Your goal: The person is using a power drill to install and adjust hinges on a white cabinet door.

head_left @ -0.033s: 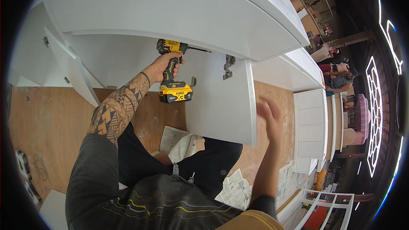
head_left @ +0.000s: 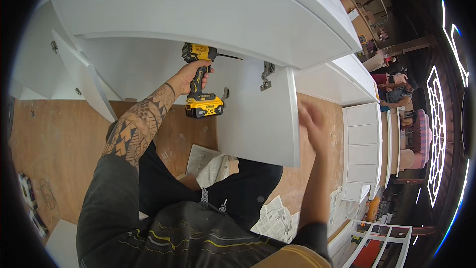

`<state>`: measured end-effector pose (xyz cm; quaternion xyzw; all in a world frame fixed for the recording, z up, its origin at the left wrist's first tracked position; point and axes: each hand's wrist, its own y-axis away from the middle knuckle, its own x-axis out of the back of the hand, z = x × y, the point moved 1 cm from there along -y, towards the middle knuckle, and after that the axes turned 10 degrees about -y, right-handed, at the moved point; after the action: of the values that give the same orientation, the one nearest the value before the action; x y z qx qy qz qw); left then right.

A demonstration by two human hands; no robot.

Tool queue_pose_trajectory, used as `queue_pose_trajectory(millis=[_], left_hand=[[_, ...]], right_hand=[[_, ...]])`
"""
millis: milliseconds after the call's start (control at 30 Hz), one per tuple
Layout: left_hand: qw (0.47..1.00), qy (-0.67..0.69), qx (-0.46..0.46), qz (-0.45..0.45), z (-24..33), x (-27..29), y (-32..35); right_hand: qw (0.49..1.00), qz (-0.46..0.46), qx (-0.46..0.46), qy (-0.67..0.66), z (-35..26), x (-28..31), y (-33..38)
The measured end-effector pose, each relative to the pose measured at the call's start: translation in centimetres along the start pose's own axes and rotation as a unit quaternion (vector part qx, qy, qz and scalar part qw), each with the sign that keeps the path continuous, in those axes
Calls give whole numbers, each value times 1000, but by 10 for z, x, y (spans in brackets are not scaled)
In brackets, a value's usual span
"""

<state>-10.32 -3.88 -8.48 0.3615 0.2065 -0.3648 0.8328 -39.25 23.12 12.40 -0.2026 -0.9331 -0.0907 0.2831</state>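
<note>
One yellow-and-black cordless impact driver (head_left: 198,85) sits gripped in the left hand (head_left: 190,75), its long bit pointing toward a metal concealed hinge (head_left: 267,73) on the white cabinet door (head_left: 260,124). Beside that door's edge, the right hand (head_left: 313,120) is blurred; I cannot tell whether it holds anything.

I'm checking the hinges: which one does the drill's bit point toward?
The hinge nearest the right hand, ahead of the bit; the others appear beside the battery or by the far-left door.
</note>
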Motion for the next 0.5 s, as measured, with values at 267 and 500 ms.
queue_pose_trajectory(millis=[267,500], left_hand=[[991,-11,21,133,-83,51,-54],[994,49,80,59,-156,97,-81]], right_hand=[[979,-16,-60,194,-44,-55,-109],[946,78,-27,314,-40,-75,-97]])
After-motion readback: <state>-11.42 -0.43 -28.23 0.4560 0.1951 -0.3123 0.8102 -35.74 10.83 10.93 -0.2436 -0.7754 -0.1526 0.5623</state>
